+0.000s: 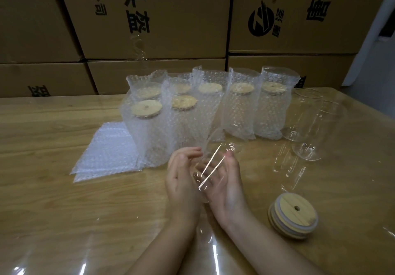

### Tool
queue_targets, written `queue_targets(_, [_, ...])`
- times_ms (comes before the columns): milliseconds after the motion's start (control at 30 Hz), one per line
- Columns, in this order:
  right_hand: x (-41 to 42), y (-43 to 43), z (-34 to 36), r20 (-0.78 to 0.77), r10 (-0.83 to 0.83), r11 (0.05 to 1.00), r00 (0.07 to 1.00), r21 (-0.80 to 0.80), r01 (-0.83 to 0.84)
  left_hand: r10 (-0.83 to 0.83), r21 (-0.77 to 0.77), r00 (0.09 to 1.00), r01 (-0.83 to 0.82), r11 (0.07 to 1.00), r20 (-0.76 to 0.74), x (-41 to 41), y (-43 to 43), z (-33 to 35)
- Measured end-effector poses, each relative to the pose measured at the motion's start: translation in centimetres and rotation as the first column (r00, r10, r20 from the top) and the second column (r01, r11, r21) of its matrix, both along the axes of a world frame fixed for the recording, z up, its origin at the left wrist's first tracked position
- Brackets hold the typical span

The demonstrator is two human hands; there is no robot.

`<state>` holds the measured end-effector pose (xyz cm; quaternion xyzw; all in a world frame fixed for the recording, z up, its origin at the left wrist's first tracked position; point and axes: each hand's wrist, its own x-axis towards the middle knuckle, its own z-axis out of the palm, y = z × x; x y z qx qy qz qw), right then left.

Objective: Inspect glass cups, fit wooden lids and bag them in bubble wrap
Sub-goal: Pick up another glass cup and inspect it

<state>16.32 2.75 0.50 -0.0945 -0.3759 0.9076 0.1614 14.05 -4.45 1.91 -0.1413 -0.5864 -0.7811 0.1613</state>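
Cardboard boxes are stacked behind the counter; a glass cup is gripped between left hand and right hand, wooden lids stacked at four o'clock.

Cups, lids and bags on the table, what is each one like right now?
Held cup: tilted, no lid, no bag, between both hands.
Left hand: fingers curled round held cup.
Right hand: grips held cup from the other side.
Bagged cups: upright, lids on, bag tops open.
Bare cups: upright, no lids, no bags.
Wooden lids: stacked flat, untouched.
Flat bubble bags: empty, piled flat.
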Motion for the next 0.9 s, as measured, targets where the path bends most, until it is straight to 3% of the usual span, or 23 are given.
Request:
queue_targets(67, [0.1,-0.5,0.2,-0.055,-0.146,0.984,0.988,0.099,0.151,-0.167,0.288,0.911,0.056,0.956,0.377,-0.3,0.5,-0.5])
queue_targets(133, [0.1,-0.9,0.1,-0.105,-0.230,0.954,0.968,0.170,0.245,-0.466,0.567,0.692,0.099,0.818,0.551,-0.5,0.6,-0.9])
queue_targets(200, [0.2,-1.0,0.3,-0.190,-0.292,0.890,0.937,0.305,0.339,-0.613,0.667,0.551,0.131,0.734,0.566,-0.6,0.5,-1.2])
queue_targets(333, [0.0,0.1,-0.2,-0.311,-0.317,0.722,0.896,0.533,0.441,-0.746,0.739,0.436,0.230,0.633,0.504,-0.4,0.4,-1.0])
queue_targets(467, [-0.1,0.9,-0.2,-0.319,-0.347,0.647,0.882,0.599,0.471,-0.727,0.681,0.449,0.297,0.669,0.519,-0.2,0.6,-1.5])
queue_targets(600, [0.0,0.7,-0.1,-0.339,-0.359,0.637,0.870,0.593,0.494,-0.610,0.560,0.627,0.313,0.767,0.484,-0.9,0.3,-1.6])
queue_targets(667, [0.1,0.4,-0.1,-0.344,-0.346,0.639,0.873,0.595,0.488,-0.602,0.552,0.661,0.326,0.768,0.447,-1.5,-0.1,-1.5])
queue_targets(800, [0.3,-0.7,-0.3,-0.374,-0.299,0.664,0.878,0.579,0.473,-0.744,0.682,0.513,0.357,0.639,0.429,-2.4,-0.5,-2.0])
queue_targets(900, [0.5,-1.2,-0.6,-0.368,-0.265,0.595,0.891,0.665,0.452,-0.825,0.734,0.402,0.399,0.549,0.398,-2.6,-0.5,-2.2])
